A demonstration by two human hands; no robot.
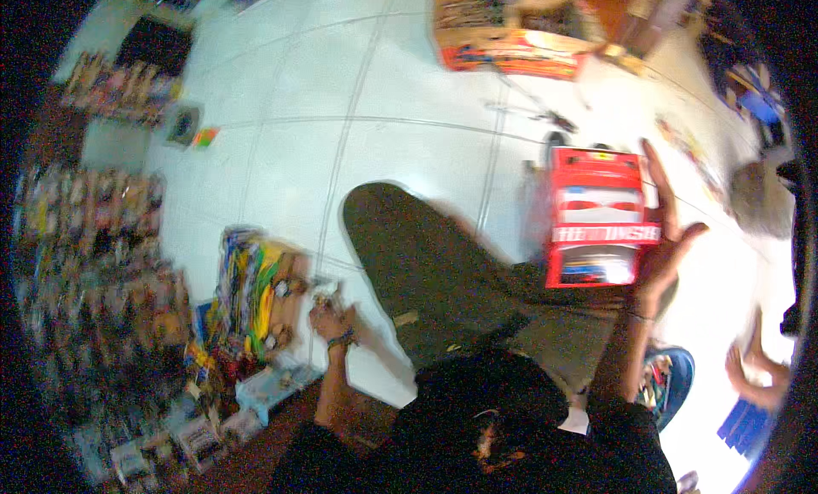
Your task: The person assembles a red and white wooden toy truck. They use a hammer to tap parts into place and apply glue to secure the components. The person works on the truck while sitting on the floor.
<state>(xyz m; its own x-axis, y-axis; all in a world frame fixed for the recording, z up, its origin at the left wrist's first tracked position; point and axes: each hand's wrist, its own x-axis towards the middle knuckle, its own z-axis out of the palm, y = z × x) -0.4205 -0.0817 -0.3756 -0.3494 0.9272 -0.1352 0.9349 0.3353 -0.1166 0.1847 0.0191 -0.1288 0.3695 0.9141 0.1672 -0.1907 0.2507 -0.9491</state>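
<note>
My right hand (661, 254) is turned palm up, its thumb and fingers spread along the right side of a flat red packet (598, 184). The packet has a white band across it and rests on that hand, above my bent leg in dark trousers (426, 264). Down to the left, my left hand (332, 320), with a band at the wrist, hovers low beside a bundle of colourful long packs (256, 290). Motion smears its fingers, so I cannot make out whether anything is in them.
Rows of packaged goods (98, 255) fill the left side. An open printed carton (511, 58) stands at the far right on the tiled floor (273, 153). A blue tub (680, 390) with small items sits by my right forearm. Another person's bare limb (757, 370) shows at the right edge.
</note>
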